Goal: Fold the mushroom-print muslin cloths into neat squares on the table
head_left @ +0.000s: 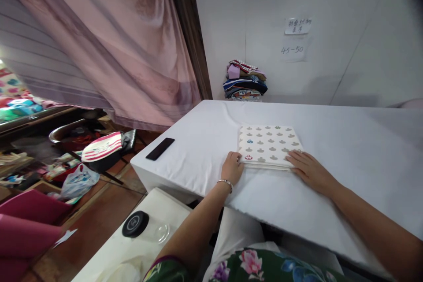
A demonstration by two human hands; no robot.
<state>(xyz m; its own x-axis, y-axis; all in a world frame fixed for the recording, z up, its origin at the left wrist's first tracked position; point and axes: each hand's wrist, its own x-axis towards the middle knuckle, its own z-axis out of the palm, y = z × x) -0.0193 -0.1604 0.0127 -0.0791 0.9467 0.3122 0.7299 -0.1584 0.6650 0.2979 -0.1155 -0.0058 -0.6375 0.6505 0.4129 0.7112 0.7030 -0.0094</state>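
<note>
A folded cream cloth with small printed motifs (268, 144) lies flat on the white-covered table (346, 150). My left hand (232, 167) rests at the cloth's near left corner, fingers curled against its edge; a bracelet circles that wrist. At the near right corner my right hand (309, 168) lies with its fingers stretched flat, the tips touching the cloth's edge. Neither hand lifts the cloth.
A black phone (160, 148) lies near the table's left edge. A stack of folded clothes (245, 80) sits at the back against the wall. A pink curtain (125, 44) hangs at left. A low white surface with a black round object (135, 223) stands below.
</note>
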